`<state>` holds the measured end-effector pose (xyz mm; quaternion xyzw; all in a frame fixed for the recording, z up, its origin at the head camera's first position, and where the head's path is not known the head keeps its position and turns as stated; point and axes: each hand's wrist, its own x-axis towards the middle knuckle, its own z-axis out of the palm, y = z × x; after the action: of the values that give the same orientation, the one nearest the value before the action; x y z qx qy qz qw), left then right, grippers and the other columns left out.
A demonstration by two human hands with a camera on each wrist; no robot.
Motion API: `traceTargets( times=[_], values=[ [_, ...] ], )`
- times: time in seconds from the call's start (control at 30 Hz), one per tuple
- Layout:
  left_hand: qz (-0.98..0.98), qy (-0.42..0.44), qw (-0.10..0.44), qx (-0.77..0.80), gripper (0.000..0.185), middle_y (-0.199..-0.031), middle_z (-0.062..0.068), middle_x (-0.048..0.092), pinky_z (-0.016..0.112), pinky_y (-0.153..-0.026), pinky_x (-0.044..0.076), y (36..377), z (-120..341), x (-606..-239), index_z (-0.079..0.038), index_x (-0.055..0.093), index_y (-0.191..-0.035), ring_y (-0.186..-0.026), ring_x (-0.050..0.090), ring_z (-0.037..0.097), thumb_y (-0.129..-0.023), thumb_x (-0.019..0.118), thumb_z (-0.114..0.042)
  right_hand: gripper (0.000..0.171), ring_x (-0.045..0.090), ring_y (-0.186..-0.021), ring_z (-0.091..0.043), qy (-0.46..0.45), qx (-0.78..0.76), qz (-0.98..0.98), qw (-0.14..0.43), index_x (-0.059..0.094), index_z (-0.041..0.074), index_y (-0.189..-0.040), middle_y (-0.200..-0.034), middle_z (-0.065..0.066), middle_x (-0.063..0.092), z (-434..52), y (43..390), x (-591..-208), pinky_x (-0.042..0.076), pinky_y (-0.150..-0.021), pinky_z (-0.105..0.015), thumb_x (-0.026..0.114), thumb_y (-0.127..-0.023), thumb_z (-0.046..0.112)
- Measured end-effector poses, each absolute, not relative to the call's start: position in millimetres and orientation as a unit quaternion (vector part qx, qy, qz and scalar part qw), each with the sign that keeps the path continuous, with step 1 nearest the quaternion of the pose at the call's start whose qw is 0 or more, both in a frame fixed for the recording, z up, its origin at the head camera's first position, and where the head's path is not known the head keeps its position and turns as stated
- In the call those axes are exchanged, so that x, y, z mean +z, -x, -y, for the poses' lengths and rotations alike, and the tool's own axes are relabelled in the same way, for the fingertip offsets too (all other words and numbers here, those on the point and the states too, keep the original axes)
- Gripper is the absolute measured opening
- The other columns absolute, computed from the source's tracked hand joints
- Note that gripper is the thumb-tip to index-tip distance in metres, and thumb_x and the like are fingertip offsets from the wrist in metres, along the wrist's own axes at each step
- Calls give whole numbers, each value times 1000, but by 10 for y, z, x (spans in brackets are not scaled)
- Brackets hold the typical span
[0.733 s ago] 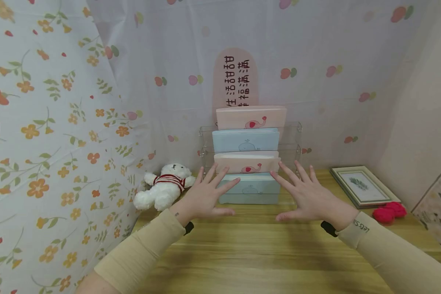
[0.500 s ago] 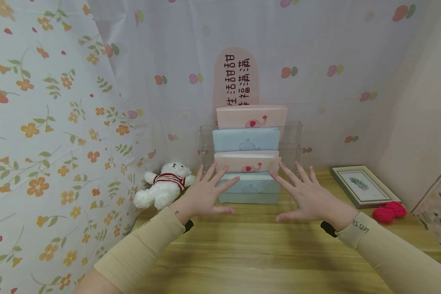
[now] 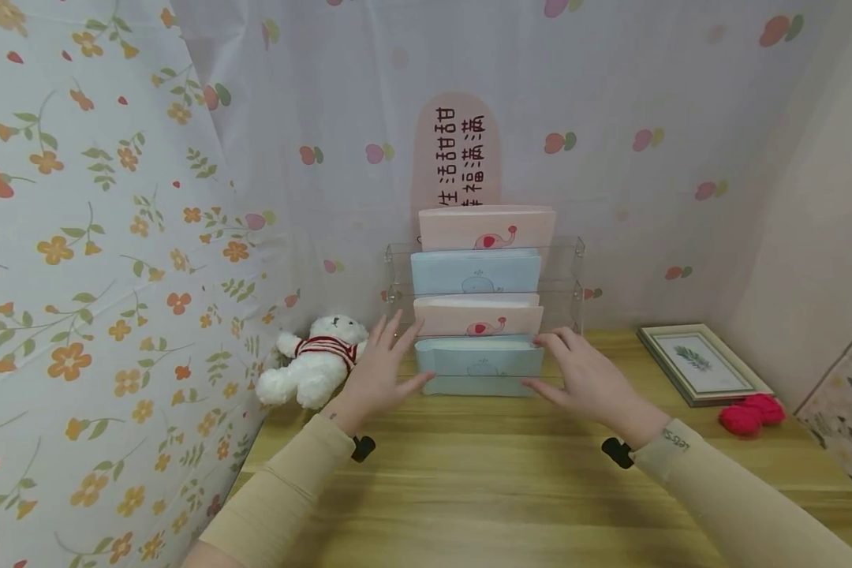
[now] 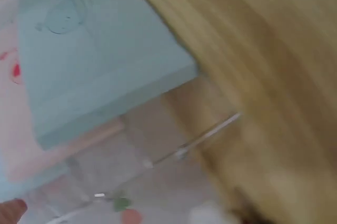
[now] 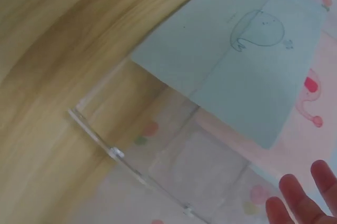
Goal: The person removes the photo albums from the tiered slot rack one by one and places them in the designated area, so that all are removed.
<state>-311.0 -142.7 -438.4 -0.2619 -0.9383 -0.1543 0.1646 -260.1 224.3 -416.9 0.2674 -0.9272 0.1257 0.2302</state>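
I had my left hand [image 3: 378,379], fingers wide, by the left end of the near blue packet [image 3: 479,364], and my right hand [image 3: 598,383], fingers slightly bent and thumb apart, by its right. The packet stood in the clear rack [image 5: 129,167], nearer than a pink packet [image 3: 443,319].

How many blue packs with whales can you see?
2. The lower blue pack stands at the front of the clear rack; the upper blue pack stands between the lower pink pack and the upper pink pack. Others behind them may be hidden.
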Motion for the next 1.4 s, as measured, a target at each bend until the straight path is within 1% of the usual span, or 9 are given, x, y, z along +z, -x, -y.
traceTargets(
  times=[0.17,0.3,0.43,0.57,0.67,0.93,1.1,1.3,1.4],
  values=[
    [925,186,154,-293,95,-172,12,16,65,-119,33,3213,1529,-4664,-33,7,-165,-156,24,39,-94,65,-58,61,60,-102,-27,-226,158,934,225,56,2,-130,-120,-15,58,-2225,2736,-4295,57,-86,-46,80,-88,40],
    [901,139,121,-394,94,-171,4,23,60,-116,40,3277,1559,-4826,-38,4,-164,-151,38,36,-96,66,-52,63,61,-112,-34,-176,193,946,193,53,1,-134,-127,-18,57,-2202,2833,-4358,56,-93,-53,75,-92,43],
    [862,96,78,-491,91,-167,7,32,55,-110,49,3323,1571,-4957,-44,6,-163,-141,51,38,-96,69,-45,69,60,-120,-40,-131,228,954,144,47,1,-140,-137,-22,56,-2175,2902,-4407,53,-97,-58,69,-95,48],
    [833,78,61,-544,88,-161,18,40,53,-111,47,3373,1572,-5085,-41,12,-163,-138,53,43,-97,70,-38,71,60,-122,-41,-106,262,953,114,43,1,-142,-137,-24,58,-2147,2961,-4475,52,-98,-60,68,-96,48],
    [819,79,72,-564,81,-156,24,46,53,-111,48,3413,1560,-5184,-33,21,-164,-134,56,45,-99,69,-30,71,60,-123,-42,-96,285,948,108,43,0,-141,-134,-24,60,-2126,2997,-4511,51,-99,-61,70,-95,47],
    [800,55,115,-586,58,-146,21,59,51,-103,54,3437,1550,-5387,-18,47,-154,-126,64,40,-100,67,-19,68,61,-112,-39,-88,331,931,127,44,1,-140,-127,-25,64,-2033,3065,-4558,52,-94,-55,74,-93,41],
    [790,41,108,-602,52,-143,19,62,52,-104,53,3460,1568,-5479,-19,51,-152,-126,63,39,-101,64,-20,62,59,-105,-34,-92,331,927,151,49,4,-137,-119,-21,63,-1983,3100,-4576,51,-90,-50,78,-91,34],
    [774,34,90,-626,52,-145,17,61,51,-110,48,3449,1614,-5548,-17,52,-151,-136,57,36,-102,65,-29,50,62,-116,-34,-111,353,915,164,57,7,-131,-127,-16,66,-1938,3151,-4602,53,-96,-51,79,-91,28],
    [767,47,88,-634,51,-144,21,60,52,-109,49,3372,1590,-5469,-11,52,-150,-133,59,38,-103,63,-24,42,64,-122,-35,-117,375,905,163,63,11,-126,-129,-13,69,-1922,3182,-4622,51,-100,-53,80,-90,25]
  ],
)
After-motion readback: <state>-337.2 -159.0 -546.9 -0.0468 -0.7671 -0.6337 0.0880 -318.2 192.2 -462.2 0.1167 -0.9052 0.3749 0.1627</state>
